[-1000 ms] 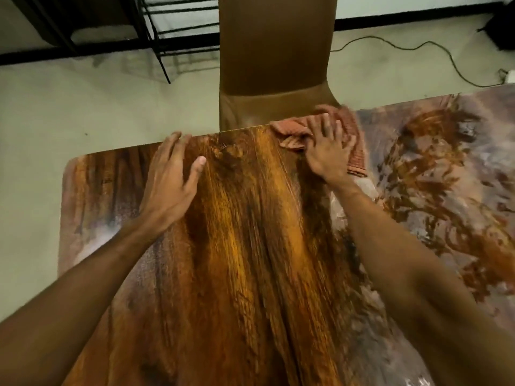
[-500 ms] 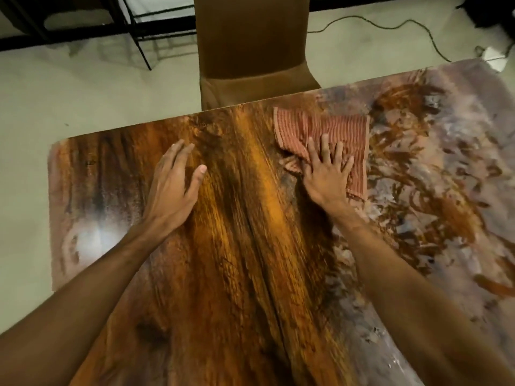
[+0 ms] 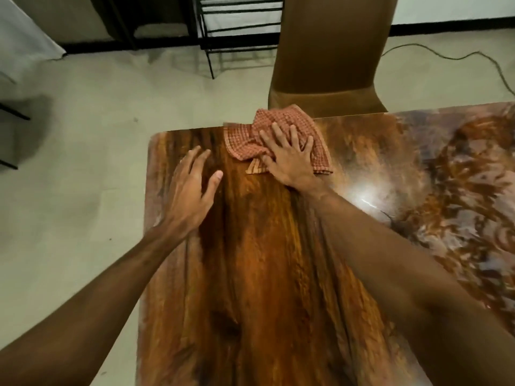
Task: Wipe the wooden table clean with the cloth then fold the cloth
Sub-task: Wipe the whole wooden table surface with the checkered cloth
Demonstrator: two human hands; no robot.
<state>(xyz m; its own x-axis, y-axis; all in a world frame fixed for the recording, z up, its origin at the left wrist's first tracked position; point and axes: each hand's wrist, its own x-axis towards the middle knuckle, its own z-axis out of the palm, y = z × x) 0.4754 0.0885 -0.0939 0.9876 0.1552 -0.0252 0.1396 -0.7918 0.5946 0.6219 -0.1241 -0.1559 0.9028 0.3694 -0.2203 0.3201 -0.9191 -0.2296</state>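
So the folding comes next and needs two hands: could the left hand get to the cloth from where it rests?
Probably yes. The left hand lies flat on the table just beside the cloth, nothing between them.

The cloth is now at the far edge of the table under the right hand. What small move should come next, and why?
Probably draw the right hand back toward the body, dragging the cloth along the table. The cloth is bunched at the far edge, partly over it, so pushing further could drop it. The left hand lies flat, bracing.

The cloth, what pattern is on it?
The cloth has small red-orange checks, seen in the head view.
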